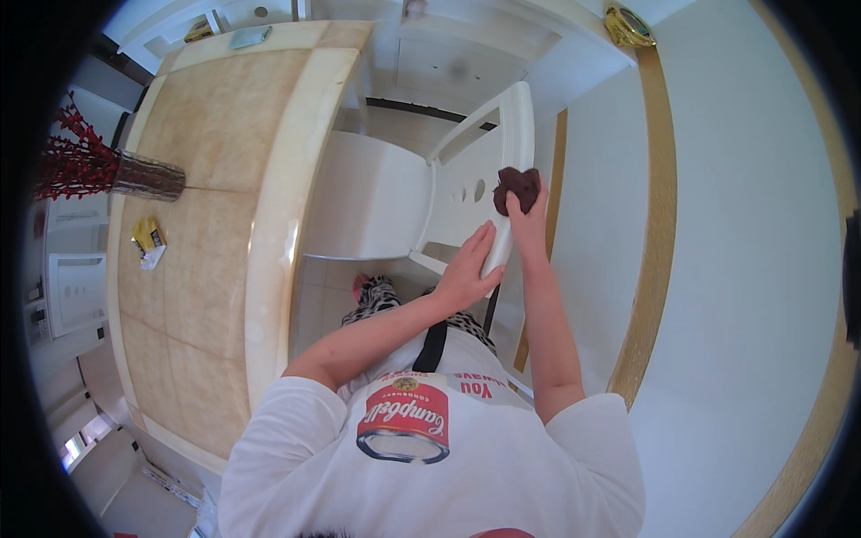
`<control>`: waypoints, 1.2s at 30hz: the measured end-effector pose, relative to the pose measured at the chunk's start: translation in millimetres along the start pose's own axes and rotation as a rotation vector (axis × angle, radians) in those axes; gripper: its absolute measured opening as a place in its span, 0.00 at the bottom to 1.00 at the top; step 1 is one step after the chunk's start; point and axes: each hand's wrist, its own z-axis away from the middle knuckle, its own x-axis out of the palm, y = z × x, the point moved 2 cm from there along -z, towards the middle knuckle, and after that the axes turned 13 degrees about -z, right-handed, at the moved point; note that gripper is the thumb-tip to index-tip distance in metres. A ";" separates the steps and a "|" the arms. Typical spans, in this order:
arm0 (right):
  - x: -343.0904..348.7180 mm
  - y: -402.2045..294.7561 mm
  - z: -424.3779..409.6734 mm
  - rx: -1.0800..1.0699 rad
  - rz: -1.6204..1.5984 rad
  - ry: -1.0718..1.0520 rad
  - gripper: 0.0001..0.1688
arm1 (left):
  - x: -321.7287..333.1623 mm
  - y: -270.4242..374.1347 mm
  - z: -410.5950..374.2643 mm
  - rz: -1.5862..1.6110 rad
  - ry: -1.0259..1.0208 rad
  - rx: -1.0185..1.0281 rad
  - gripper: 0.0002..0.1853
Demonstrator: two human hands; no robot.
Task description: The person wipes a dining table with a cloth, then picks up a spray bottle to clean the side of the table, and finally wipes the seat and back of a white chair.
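A white chair with a slatted backrest (pixel 464 181) stands before me, its seat (pixel 377 195) partly under the table edge. My right hand (pixel 531 218) grips a bunched dark brown cloth (pixel 518 188) against the top rail (pixel 518 124) of that backrest. Nearer to my body, my left hand (pixel 467 265) holds the same rail, with its fingers along the front face and its thumb over the top edge. The cloth hides part of the rail, and the palm side of my left hand is out of sight.
To the left is a marble-topped table (pixel 208 282) with a glass vase (pixel 149 176) of red-berried branches, a yellow packet (pixel 148 239) and a folded light-blue cloth (pixel 250 37). A white wall with wooden trim (pixel 652 222) rises close on the right. A gold object (pixel 627 25) sits at the upper right.
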 end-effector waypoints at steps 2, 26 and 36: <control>2.9 1.5 -1.8 0.014 0.010 0.023 0.41 | -2.0 -1.1 -1.2 -0.011 -0.032 -0.017 0.40; 6.1 -2.5 -46.4 0.012 0.110 0.105 0.34 | 8.1 -3.8 3.6 0.186 0.066 0.041 0.35; 15.4 1.0 96.3 -0.022 -0.072 0.155 0.35 | 17.1 -4.3 4.0 0.364 0.113 -0.006 0.38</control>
